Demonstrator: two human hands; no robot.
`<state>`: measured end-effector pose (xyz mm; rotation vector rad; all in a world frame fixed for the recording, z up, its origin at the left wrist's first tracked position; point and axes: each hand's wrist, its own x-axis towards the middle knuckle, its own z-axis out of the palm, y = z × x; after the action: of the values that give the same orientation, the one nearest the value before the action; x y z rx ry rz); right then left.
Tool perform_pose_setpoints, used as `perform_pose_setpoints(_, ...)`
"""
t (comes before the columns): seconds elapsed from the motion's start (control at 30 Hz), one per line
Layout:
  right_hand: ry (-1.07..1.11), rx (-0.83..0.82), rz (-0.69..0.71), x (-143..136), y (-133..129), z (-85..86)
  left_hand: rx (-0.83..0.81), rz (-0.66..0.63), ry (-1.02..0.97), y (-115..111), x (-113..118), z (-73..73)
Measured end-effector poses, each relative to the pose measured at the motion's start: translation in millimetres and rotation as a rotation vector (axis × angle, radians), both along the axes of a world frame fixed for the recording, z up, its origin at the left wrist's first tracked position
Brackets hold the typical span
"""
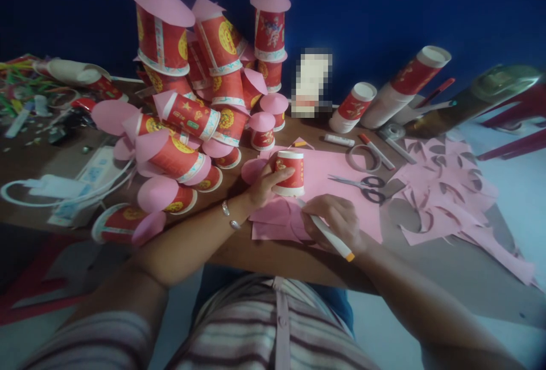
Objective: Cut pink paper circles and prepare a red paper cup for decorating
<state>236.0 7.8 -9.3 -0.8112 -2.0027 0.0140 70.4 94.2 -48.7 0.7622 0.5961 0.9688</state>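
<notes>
My left hand [265, 184] is wrapped around a red paper cup [290, 173] with white bands at top and bottom. The cup stands on pink paper [333, 171]. In my right hand [335, 217] is a white marker pen [330, 236] with an orange end. Its tip points at the foot of the cup; whether it touches the paper I cannot tell. Scissors [362, 185] lie on the pink sheet to the right of the cup, their blades toward it. Pink paper pieces [275, 216] lie under and in front of my hands.
Red cups with pink paper cones [157, 3] are piled on the left. A power strip [83, 182] with a white cable lies farther left. Pink scraps [447, 193], a tape roll [362, 158], a red marker [376, 151] and stacked cups [420, 71] occupy the right.
</notes>
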Motion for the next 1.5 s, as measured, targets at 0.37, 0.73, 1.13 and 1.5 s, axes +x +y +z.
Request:
perform_pose_setpoints(0.37, -0.023, -0.001, -0.038, -1.2, 1.4, -1.3, 0.036, -0.032, 0.021, -0.7, 1.9, -0.5)
perform_pose_setpoints(0.73, -0.008, -0.013, -0.041, -1.4, 1.2, -6.4, 0.034, 0.001, 0.028, -1.1, 2.2, 0.5)
perform_pose_setpoints(1.13, -0.001, -0.008, -0.015, -0.8, 1.5, -5.4, 0.027, -0.006, 0.037, -1.2, 2.1, 0.6)
perform_pose_setpoints(1.5, -0.026, 0.01, -0.064, -1.1, 3.1, -4.5, 0.044, 0.001, 0.029, -1.7, 2.2, 1.3)
